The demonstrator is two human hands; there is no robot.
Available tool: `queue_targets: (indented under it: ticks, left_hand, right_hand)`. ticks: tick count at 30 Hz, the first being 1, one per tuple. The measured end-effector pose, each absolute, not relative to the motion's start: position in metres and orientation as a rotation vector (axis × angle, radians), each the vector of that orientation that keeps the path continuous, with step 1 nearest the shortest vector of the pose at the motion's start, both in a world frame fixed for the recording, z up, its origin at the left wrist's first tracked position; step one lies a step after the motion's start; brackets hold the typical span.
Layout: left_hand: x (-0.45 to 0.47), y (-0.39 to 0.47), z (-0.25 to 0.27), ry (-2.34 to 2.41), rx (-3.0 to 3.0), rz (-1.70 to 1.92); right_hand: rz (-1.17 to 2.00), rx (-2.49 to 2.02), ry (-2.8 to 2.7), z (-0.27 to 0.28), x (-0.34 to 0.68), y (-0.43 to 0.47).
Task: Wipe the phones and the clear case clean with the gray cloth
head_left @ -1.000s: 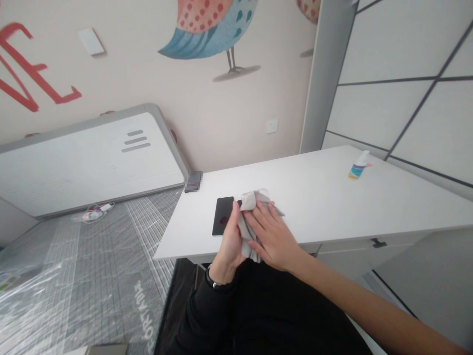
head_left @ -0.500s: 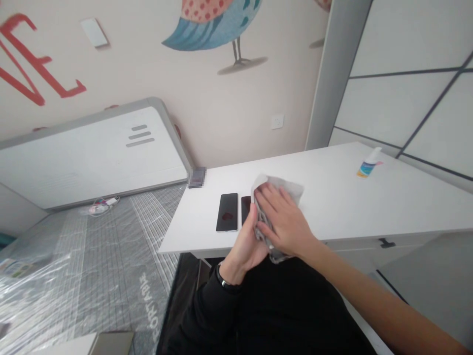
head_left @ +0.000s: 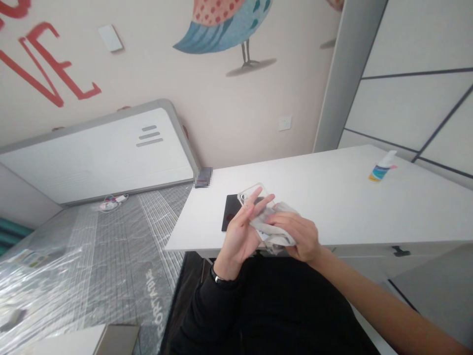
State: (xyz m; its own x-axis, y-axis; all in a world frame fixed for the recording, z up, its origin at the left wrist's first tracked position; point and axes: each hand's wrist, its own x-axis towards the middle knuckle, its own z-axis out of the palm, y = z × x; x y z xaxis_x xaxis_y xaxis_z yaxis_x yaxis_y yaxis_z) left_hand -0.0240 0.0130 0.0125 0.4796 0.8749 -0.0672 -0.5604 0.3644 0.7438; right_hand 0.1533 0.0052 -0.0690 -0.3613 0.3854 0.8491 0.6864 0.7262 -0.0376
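Note:
A clear phone case [head_left: 247, 194] sits in my left hand [head_left: 239, 236], its camera cutout toward the far left and two of my fingers stretched across it. Bunched in my right hand [head_left: 301, 234] is a grey cloth [head_left: 275, 235], pressed against the near part of the case. Behind my left hand, a black phone [head_left: 229, 209] lies on the white desk [head_left: 332, 197], partly covered from view. Another dark surface shows through the case, mostly hidden by my fingers.
A white pump bottle [head_left: 380, 168] with a blue and yellow label stands at the desk's right. A small blurred dark object [head_left: 203, 177] rests at the back left corner. Left of the desk is a plastic-wrapped mattress [head_left: 121, 251] with a white headboard [head_left: 111, 153].
My right hand has drawn the cloth back toward me and right, bunching it up. The clear case, covered by the cloth before, now shows. The view has shifted slightly left.

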Motion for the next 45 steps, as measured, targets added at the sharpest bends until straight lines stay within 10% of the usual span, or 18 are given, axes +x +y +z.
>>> queue_targets:
  ticks: [9,20,45]
  left_hand:
    - [-0.064,0.024,0.014,0.56,0.72,1.135]
    - [-0.074,0.041,-0.001,0.723,0.829,1.279]
    - [-0.049,0.064,-0.055,1.266,2.29,1.01]
  right_hand:
    - [-0.569,-1.682,-1.724,-0.034,0.234,0.058]
    - [0.063,-1.414,-2.262,-0.086,0.115,0.018]
    - [-0.336,-1.015,-2.001,-0.064,0.17,-0.029]
